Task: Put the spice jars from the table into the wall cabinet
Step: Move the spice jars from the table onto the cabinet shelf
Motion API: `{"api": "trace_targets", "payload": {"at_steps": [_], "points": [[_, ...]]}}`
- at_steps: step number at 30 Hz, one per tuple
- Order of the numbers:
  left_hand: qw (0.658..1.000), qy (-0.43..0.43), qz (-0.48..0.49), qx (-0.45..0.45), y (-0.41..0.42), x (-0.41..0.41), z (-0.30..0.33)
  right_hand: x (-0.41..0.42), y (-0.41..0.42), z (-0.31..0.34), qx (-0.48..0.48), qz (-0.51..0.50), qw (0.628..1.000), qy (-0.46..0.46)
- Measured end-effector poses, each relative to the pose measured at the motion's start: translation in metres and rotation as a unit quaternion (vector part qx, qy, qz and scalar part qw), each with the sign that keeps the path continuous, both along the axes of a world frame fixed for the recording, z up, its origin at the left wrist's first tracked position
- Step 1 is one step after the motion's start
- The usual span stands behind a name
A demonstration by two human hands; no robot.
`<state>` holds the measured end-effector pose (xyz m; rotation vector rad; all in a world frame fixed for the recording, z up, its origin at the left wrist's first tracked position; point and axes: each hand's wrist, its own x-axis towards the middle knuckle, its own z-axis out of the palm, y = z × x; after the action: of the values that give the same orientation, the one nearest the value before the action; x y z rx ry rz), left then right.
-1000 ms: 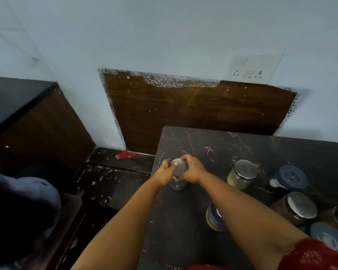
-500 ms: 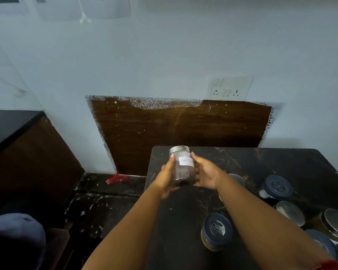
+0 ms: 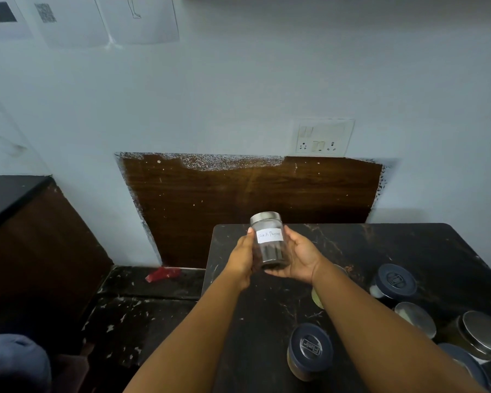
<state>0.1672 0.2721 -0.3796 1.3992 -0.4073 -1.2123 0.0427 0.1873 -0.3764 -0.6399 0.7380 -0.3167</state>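
Note:
A glass spice jar [image 3: 269, 243] with a silver lid and a white "Black Pepper" label is held upright above the far left part of the black table [image 3: 352, 251]. My left hand [image 3: 242, 258] grips its left side and my right hand [image 3: 299, 258] cups its right side and bottom. Several other jars stand on the table: a dark-lidded jar [image 3: 309, 350] near the front, another dark-lidded jar [image 3: 394, 280] and a silver-lidded jar [image 3: 415, 319] on the right. The wall cabinet is not in view.
A brown wooden panel [image 3: 253, 205] and a switch plate [image 3: 322, 137] are on the white wall behind the table. A dark counter [image 3: 9, 194] stands at the left. A red scrap [image 3: 162, 274] lies on the floor. Papers [image 3: 77, 18] hang at top left.
The jar was lifted off the table in both hands and now faces me with its label readable. The view has tilted upward, showing more wall.

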Motion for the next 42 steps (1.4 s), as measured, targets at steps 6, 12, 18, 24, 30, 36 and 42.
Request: {"api": "trace_targets", "payload": {"at_steps": [6, 12, 18, 24, 30, 36, 42], "points": [[0.999, -0.038, 0.011, 0.0, -0.005, 0.003, 0.01, 0.007, 0.002, 0.011, -0.134, 0.041, 0.988, 0.07], [0.994, -0.066, 0.037, -0.081, -0.028, 0.009, 0.05, 0.027, -0.006, 0.054, -0.269, -0.067, 0.953, 0.123], [0.962, -0.165, 0.049, -0.209, -0.072, 0.014, 0.163, 0.036, -0.043, 0.162, -0.453, -0.151, 0.873, 0.1], [0.903, -0.263, 0.061, -0.335, -0.108, 0.014, 0.297, 0.04, -0.076, 0.294, -0.579, -0.233, 0.78, 0.045], [0.86, -0.339, 0.097, -0.37, -0.14, 0.027, 0.38, 0.056, -0.103, 0.374, -0.61, -0.264, 0.747, 0.001], [0.838, -0.391, 0.131, -0.358, -0.167, 0.044, 0.424, 0.068, -0.126, 0.425, -0.666, -0.281, 0.689, 0.056], [0.79, -0.476, 0.165, -0.35, -0.171, 0.058, 0.453, 0.078, -0.139, 0.459, -0.717, -0.278, 0.633, 0.086]]}}
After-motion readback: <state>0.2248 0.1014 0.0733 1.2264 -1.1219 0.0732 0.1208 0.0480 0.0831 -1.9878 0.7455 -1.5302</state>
